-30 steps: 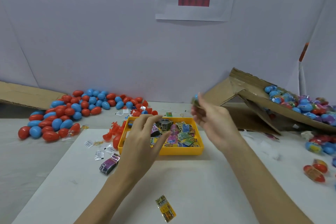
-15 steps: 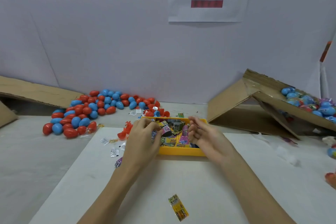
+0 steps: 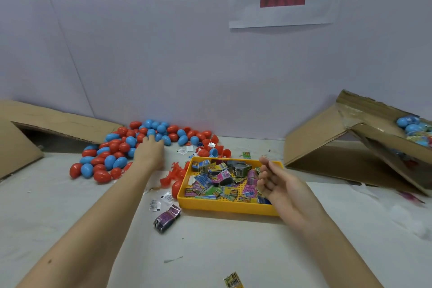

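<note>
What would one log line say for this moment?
left hand: on egg pile, grip hidden | right hand: loosely curled above yellow tray edge, nothing visibly held | status: nothing lifted yet

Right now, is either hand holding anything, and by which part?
Nothing plainly. The left hand reaches into the eggs; whether it grips one cannot be told. The right hand hangs loosely curled over the yellow tray, with nothing visible in it.

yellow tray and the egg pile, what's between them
In the head view, loose red plastic pieces and a few small white packets lie there.
</note>
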`<state>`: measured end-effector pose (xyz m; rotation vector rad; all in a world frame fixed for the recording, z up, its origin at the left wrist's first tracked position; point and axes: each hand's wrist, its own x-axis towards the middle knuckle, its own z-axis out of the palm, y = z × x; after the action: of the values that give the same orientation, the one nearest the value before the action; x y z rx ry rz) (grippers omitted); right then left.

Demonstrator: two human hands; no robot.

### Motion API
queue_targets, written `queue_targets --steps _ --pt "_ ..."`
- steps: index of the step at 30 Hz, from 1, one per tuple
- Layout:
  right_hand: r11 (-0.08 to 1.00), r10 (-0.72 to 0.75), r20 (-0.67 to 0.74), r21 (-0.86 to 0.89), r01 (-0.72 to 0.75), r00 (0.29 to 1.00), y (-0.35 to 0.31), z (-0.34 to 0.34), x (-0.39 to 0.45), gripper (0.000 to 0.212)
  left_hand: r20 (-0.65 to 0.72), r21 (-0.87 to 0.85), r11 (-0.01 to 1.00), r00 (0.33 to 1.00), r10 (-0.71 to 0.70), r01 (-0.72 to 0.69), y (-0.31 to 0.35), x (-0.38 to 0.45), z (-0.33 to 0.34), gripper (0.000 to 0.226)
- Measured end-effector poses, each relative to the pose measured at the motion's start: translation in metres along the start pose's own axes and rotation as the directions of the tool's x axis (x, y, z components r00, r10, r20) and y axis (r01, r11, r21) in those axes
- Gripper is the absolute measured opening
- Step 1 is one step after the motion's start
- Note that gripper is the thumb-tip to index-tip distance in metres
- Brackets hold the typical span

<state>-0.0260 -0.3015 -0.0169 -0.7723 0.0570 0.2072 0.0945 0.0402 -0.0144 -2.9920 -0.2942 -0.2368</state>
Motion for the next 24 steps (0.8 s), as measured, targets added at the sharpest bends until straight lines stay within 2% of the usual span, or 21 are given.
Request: queue_targets --steps 2,6,9,11,14,18,21,24 --pt "1.000 -0.001 0.000 -0.007 0.001 1.000 0.001 -0.001 0.001 0.022 -0.048 -0.028 0.999 0.999 0.024 -0.025 -0.003 0.006 0.011 0.043" --pt "1.000 -0.002 -0.008 -0.005 0.002 1.000 0.001 0.001 0.001 0.022 -0.086 -0.207 0.978 0.996 -0.030 0.012 -0.008 0.011 0.018 0.031" --pt "1.000 -0.003 -0.011 0.000 0.003 1.000 0.000 0.002 -0.002 0.023 -0.066 -0.345 0.938 0.996 -0.062 0.035 -0.009 0.004 0.011 0.020" --pt "1.000 -0.003 -0.015 0.004 0.003 1.000 0.000 0.002 -0.003 0.023 -0.133 -0.460 0.888 0.990 -0.051 -0.016 0.000 -0.010 0.001 0.018" --pt "1.000 -0.020 -0.006 -0.001 0.020 1.000 0.001 0.003 -0.004 0.023 -0.285 -0.674 0.708 0.958 0.016 -0.212 0.032 -0.052 -0.022 0.019" --pt "0.999 -0.040 0.012 -0.022 0.040 0.999 0.002 0.004 -0.007 0.023 -0.329 -0.854 0.410 0.943 0.050 -0.320 0.084 -0.127 -0.045 0.025" --pt "0.968 -0.109 0.046 -0.221 0.117 0.993 0.005 0.005 -0.010 0.024 -0.413 -0.846 0.318 0.903 0.117 -0.428 0.113 -0.165 -0.047 0.023" --pt "0.796 -0.211 0.157 -0.545 0.263 0.965 0.011 0.009 -0.015 0.024 -0.464 -0.811 0.288 0.859 0.215 -0.510 0.122 -0.175 -0.045 0.026"
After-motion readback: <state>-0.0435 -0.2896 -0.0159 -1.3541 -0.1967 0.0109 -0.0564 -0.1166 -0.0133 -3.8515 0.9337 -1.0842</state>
